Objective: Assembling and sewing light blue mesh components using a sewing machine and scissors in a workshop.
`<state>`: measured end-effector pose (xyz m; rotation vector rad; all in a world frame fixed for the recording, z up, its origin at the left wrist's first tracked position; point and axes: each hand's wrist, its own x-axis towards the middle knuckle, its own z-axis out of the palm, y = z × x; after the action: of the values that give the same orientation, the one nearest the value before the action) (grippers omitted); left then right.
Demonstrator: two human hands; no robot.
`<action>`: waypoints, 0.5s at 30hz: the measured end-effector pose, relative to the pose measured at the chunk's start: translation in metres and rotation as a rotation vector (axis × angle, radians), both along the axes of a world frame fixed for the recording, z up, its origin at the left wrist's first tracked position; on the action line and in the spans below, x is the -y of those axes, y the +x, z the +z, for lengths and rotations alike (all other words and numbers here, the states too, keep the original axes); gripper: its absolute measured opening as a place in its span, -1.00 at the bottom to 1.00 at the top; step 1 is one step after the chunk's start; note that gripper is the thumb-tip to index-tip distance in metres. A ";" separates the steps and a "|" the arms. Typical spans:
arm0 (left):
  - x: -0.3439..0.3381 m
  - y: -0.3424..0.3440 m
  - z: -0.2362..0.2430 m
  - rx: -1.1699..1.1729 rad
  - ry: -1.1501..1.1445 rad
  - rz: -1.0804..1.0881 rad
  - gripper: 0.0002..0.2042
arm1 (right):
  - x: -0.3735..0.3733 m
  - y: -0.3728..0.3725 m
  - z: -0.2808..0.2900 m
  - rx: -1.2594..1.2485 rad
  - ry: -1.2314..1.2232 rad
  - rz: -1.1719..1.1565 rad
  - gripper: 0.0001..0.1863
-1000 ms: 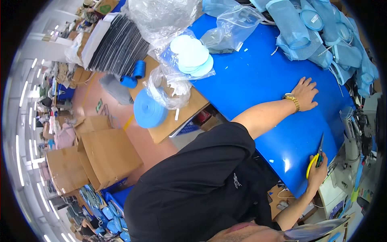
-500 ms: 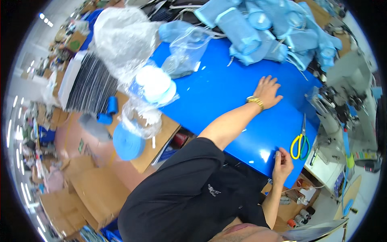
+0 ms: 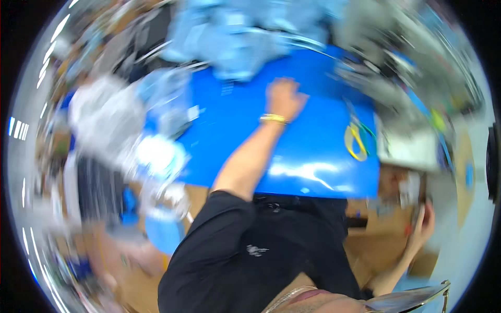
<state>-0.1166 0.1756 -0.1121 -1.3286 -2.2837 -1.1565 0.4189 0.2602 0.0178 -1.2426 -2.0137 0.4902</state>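
Note:
My left hand (image 3: 286, 99), with a gold bracelet at its wrist, lies flat on the blue tabletop (image 3: 313, 156), fingers apart and nothing in them. Ahead of it is a heap of light blue mesh pieces (image 3: 229, 47) with pale cords. Scissors (image 3: 356, 140) with one yellow and one green handle lie on the right part of the tabletop. My right hand (image 3: 424, 224) is out beyond the table's right edge, blurred. Its fingers look closed together, and a small dark spot shows at their tips; what they hold, if anything, I cannot make out.
A sewing machine (image 3: 386, 62) stands at the far right, smeared by motion. On the left are clear plastic bags (image 3: 104, 115), white discs in plastic (image 3: 159, 156), a roll of light blue strap (image 3: 164, 229) and a stack of dark sheets (image 3: 99, 188).
My view has turned, so the scene looks shifted and blurred. My right hand has moved from the table's front edge out past its right side. My left hand stays flat on the tabletop.

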 end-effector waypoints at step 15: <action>0.002 -0.056 -0.017 0.029 -0.273 -0.137 -0.46 | 0.136 0.111 0.071 -0.131 0.311 -0.621 -0.74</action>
<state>-0.1728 0.1735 -0.1295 -1.5974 -2.4747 -0.9324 0.5299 0.1241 0.0889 -1.4952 -1.4203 -0.0426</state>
